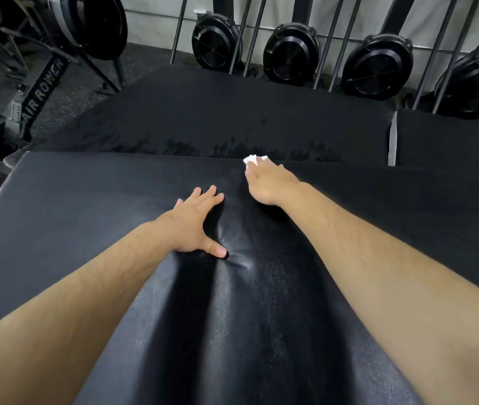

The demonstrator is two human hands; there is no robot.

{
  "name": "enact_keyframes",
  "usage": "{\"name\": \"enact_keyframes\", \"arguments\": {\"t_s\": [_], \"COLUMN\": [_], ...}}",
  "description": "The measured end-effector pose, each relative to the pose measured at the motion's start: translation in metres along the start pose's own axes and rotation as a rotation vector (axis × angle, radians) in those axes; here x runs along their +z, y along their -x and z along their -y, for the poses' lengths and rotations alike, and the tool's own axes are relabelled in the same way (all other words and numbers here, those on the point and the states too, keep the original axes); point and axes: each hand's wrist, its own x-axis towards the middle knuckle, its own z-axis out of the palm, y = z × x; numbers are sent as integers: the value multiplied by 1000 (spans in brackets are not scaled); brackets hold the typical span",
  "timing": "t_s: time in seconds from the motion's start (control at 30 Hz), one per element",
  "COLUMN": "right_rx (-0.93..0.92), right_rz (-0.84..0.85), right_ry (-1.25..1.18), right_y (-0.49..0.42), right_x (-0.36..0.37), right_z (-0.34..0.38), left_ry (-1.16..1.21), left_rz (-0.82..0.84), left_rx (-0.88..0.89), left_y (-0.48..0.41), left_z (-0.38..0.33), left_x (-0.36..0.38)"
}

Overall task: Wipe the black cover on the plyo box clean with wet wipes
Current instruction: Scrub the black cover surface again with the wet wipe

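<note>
The black cover (92,200) of the plyo box fills the lower part of the head view, glossy and slightly dented in the middle. My left hand (196,222) lies flat on it with fingers spread, the thumb pressing into the padding. My right hand (270,181) reaches to the far edge of the cover and holds a crumpled white wet wipe (253,159) under its fingertips, against the edge. Most of the wipe is hidden by the fingers.
A lower black pad (218,121) with wet streaks lies beyond the far edge, another black pad (449,138) at the right. Several black fan wheels (289,51) of upright rowers lean against the back wall. An air rower frame (42,92) stands at the left.
</note>
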Motion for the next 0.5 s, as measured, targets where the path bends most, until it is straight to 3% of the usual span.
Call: {"name": "enact_keyframes", "arguments": {"t_s": [0.13, 0.3, 0.5], "right_rx": [-242, -173, -78], "right_rz": [-55, -43, 98], "right_ry": [89, 84, 64], "right_y": [66, 15, -43], "right_x": [48, 44, 11], "right_z": [31, 31, 38], "left_ry": [78, 56, 107], "left_rz": [-21, 11, 40], "left_rx": [-99, -145, -155], "left_y": [-1, 2, 4], "left_z": [4, -3, -4], "left_x": [7, 4, -3]}}
